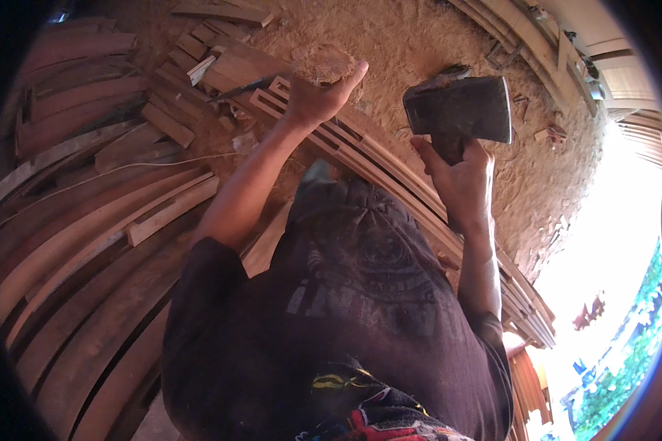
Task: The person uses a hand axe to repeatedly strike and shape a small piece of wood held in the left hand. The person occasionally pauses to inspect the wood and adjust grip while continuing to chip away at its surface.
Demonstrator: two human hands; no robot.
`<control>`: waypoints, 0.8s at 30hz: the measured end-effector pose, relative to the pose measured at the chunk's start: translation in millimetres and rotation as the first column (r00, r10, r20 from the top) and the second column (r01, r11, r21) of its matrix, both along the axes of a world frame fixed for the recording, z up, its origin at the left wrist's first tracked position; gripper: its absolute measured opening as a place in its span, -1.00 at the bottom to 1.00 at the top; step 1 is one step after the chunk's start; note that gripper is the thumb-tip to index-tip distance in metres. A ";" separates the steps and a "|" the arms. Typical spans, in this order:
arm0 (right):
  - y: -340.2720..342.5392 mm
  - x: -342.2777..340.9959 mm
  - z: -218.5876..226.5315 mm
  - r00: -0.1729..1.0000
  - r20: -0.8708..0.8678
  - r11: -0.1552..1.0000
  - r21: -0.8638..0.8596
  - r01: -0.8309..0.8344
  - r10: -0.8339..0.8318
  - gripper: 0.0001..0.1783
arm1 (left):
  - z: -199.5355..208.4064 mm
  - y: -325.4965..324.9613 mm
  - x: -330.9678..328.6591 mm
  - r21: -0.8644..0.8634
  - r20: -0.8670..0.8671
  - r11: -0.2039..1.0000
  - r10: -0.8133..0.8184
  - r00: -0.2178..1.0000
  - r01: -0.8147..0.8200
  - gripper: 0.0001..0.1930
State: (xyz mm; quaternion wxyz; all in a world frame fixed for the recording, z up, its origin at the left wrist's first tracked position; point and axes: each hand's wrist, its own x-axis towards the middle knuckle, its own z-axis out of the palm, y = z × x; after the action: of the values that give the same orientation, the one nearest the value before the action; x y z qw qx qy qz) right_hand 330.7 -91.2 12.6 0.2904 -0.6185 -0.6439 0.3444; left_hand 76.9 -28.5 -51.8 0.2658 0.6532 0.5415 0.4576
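Note:
Up at the right, my right hand (463, 173) is wrapped round the short visible handle of a mallet (456, 110) with a dark, blocky head and a paler end face. The mallet is raised above the dusty ground. My left hand (316, 103) reaches forward at top centre, thumb stretched along a round, frayed, straw-coloured thing (324, 62). Its other fingers are hidden, and what they close on is unclear. Long, slotted wooden strips (375, 154) run diagonally under and between my hands. A thin dark tool or bar (246, 90) lies to the left of my left hand.
Stacked boards (103, 272) fill the left side. Wood offcuts (195, 44) lie at the far left of my left hand. Sawdust-covered ground (544, 173) spreads to the right. Long timber pieces (522, 44) lean at the upper right; bright light washes out the right edge.

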 end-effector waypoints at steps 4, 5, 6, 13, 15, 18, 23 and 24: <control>9.5 -5.1 17.0 1.000 -0.021 0.999 0.050 -0.008 0.009 -0.61 | -3.4 5.3 5.7 0.315 -0.198 0.948 0.030 0.980 0.035 -0.78; 13.0 -7.5 23.1 0.998 -0.056 0.994 0.110 -0.014 0.020 -0.62 | -4.9 7.1 6.8 0.368 -0.256 0.929 0.055 0.965 0.044 -0.79; 15.6 -10.9 30.6 0.995 -0.092 0.985 0.169 -0.019 0.035 -0.64 | -6.2 7.6 7.5 0.418 -0.312 0.907 0.086 0.946 0.056 -0.80; 25.4 -55.1 35.7 0.800 0.448 0.845 0.156 -0.511 0.400 -0.87 | -41.7 -14.4 -3.4 0.308 -0.563 0.940 0.059 0.824 0.144 -0.67; 29.1 -53.0 29.6 0.820 0.371 0.823 0.204 -0.530 0.437 -0.85 | -40.4 -26.2 -1.3 0.340 -0.351 0.931 -0.005 0.936 0.132 -0.53; 26.8 -48.3 42.9 0.844 0.330 0.823 0.252 -0.510 0.422 -0.82 | -50.5 -30.6 -5.9 0.265 -0.158 0.959 -0.056 0.986 0.097 -0.39; 6.4 -64.8 33.4 0.933 0.153 0.845 0.397 -0.359 0.325 -0.76 | -60.1 -26.8 -11.7 0.005 -0.195 0.994 -0.106 0.975 0.109 -0.48; 8.2 -63.7 28.3 0.876 0.301 0.856 0.248 -0.454 0.377 -0.76 | -68.5 -22.7 -16.5 0.079 -0.112 0.985 -0.143 0.983 0.153 -0.51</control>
State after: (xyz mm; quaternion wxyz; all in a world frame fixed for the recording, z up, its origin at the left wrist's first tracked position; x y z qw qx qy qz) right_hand 267.0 -83.0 40.9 0.2214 -0.4475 -0.8392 0.2155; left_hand 60.4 -51.2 -120.3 0.2413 0.7260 0.4844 0.4243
